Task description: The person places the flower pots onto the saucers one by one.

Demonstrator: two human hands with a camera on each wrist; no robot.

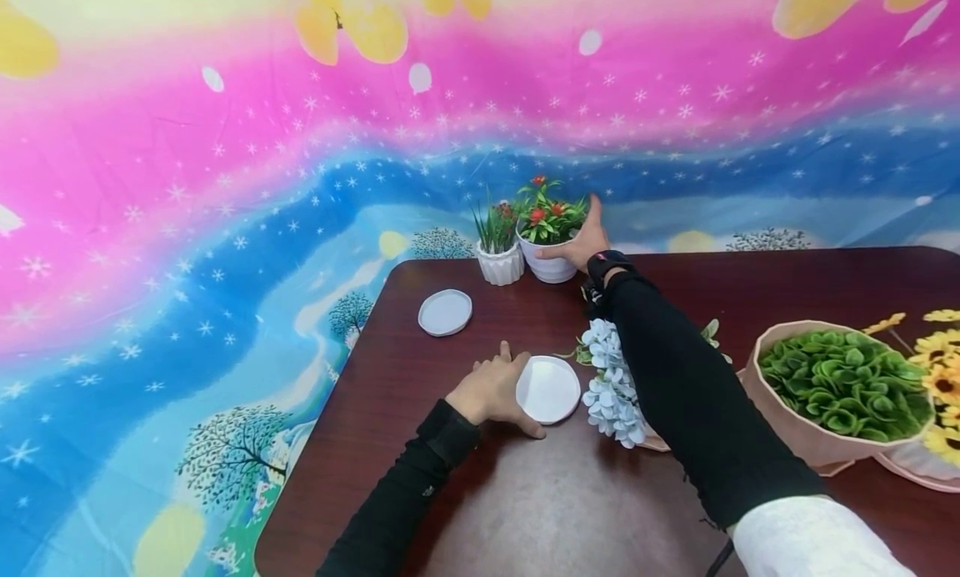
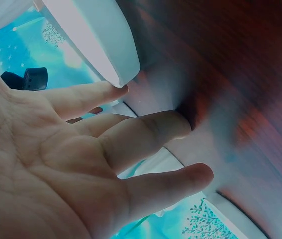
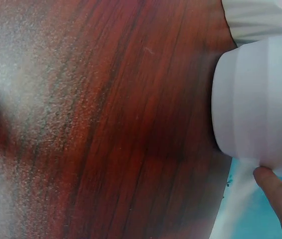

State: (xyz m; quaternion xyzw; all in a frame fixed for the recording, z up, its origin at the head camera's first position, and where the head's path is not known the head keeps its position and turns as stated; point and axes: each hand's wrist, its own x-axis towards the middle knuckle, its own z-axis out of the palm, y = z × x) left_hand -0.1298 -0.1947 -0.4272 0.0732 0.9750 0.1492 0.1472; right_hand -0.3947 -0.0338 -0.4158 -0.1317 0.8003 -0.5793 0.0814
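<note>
At the table's far edge my right hand (image 1: 587, 242) grips a white pot (image 1: 553, 270) of red flowers and green leaves, the thumb across its front and the fingers at its right side. Up close in the right wrist view, a fingertip presses the side of the smooth ribbed pot (image 3: 260, 99). My left hand (image 1: 491, 392) is spread beside a white saucer (image 1: 551, 392), thumb near its lower edge. The left wrist view has straight fingers (image 2: 151, 134), one touching the saucer's rim (image 2: 126, 59).
A small fluted white pot (image 1: 501, 267) with grassy leaves stands just left of the flower pot. Another white saucer (image 1: 446, 313) lies toward the left edge. Pale blue flowers (image 1: 613, 389), a pink pot (image 1: 795, 427) of green leaves and yellow flowers (image 1: 941, 368) occupy the right.
</note>
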